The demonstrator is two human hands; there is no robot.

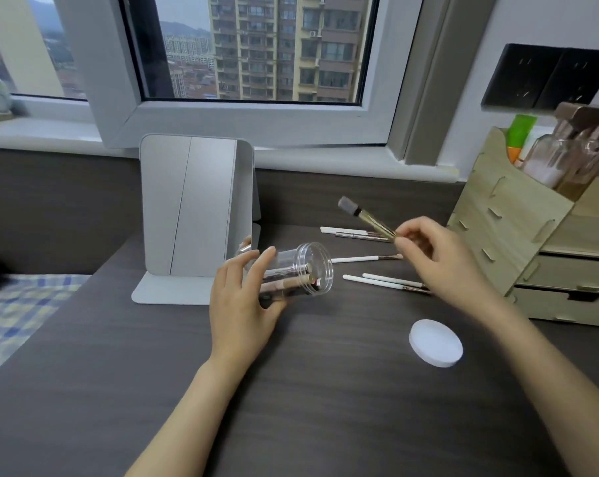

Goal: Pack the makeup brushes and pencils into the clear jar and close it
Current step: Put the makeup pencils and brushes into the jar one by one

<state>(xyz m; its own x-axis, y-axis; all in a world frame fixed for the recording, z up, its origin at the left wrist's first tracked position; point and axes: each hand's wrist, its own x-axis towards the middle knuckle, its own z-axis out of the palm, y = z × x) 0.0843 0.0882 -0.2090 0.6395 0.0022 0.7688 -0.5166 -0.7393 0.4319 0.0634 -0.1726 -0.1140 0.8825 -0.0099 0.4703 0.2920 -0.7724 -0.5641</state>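
My counter [325, 390] is dark wood-grain. On it lie a white round lid [435, 343] near my right forearm, several white-handled brushes [356, 259] scattered further back, a standing grey mirror [194, 215] at the left rear, and a pale wooden organizer [532, 242] with 2 drawers at the right.

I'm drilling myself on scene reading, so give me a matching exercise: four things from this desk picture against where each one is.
Things:
1. clear jar
2. gold-handled brush
3. white lid
4. mirror

Places:
A. flat on the desk, near the right forearm
B. standing below the window
C. tilted in the left hand
D. held up by the right hand

Pairs: 1-C, 2-D, 3-A, 4-B
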